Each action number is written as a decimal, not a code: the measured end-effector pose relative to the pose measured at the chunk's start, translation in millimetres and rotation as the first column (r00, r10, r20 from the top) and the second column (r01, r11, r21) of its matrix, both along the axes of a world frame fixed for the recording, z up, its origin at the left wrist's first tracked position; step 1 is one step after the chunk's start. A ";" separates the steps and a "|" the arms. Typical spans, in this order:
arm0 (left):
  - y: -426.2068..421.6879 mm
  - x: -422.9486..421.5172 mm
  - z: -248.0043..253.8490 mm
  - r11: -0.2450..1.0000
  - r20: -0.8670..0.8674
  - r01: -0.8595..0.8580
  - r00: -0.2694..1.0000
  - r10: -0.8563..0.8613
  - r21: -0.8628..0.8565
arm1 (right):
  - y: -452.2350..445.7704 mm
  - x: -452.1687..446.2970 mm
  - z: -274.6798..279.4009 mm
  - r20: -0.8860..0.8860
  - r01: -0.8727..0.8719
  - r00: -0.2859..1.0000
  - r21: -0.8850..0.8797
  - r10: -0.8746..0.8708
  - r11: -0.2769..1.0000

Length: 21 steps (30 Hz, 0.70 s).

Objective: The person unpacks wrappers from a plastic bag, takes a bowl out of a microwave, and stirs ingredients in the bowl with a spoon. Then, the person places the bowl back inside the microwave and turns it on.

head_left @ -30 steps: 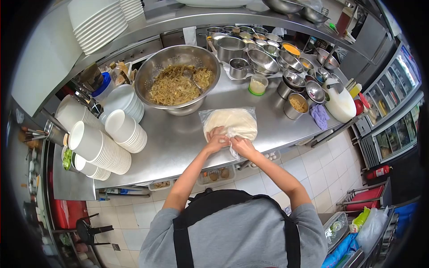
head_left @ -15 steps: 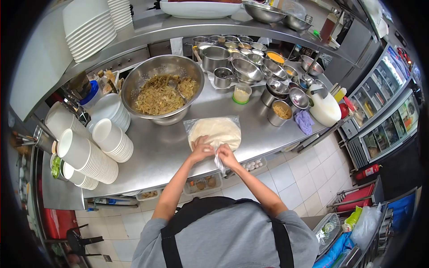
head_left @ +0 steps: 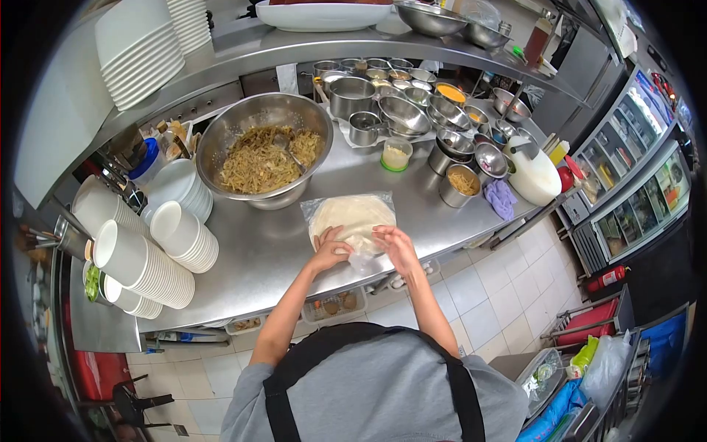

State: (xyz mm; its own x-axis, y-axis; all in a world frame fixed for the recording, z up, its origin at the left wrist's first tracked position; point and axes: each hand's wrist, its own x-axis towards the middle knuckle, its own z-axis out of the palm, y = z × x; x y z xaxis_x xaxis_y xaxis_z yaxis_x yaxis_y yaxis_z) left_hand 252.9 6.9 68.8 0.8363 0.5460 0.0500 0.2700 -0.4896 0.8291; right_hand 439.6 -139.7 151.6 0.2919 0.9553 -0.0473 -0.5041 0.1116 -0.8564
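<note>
A clear plastic bag with pale round flat sheets inside lies on the steel counter in front of me. My left hand rests at the bag's lower left, fingers bent round its gathered edge; whether it grips the plastic is hard to tell. Over the bag's right side, my right hand is raised with its fingers apart and nothing held. Loose plastic of the bag's mouth spreads between the two hands, hanging near the counter's front edge.
A large steel bowl of shredded food with a spoon stands behind. Stacked white tubs are at left. Steel pots and bowls, a green-based cup, a purple cloth and a white jug stand at right.
My right hand has let go of the twisted bag mouth and lifted to the right, its fingers opening. The plastic has loosened. The view has shifted, so the counter items appear lower and further left.
</note>
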 end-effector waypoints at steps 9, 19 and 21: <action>-57.4 -19.0 39.3 0.818 -0.001 0.030 0.999 -0.036 0.574 | -10.6 -1.8 -46.2 0.972 0.273 0.101 0.178 -0.212 0.946; -32.1 6.1 62.8 0.755 0.239 -0.333 0.942 0.236 0.565 | 4.4 -21.3 -23.1 0.712 0.380 0.641 0.030 -0.286 0.924; -34.6 6.5 81.3 0.696 0.324 -0.376 0.922 0.213 0.611 | 0.3 -30.0 -28.9 0.704 0.404 0.575 0.198 -0.417 0.893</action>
State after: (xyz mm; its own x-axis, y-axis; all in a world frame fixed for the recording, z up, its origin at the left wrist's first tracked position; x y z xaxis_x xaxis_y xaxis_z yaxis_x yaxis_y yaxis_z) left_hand 259.4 -27.7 150.1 0.5606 0.5240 0.6411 0.3535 -0.8516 0.3870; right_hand 409.6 -139.3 122.7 0.5877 0.7233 0.3625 0.3643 0.1635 -0.9168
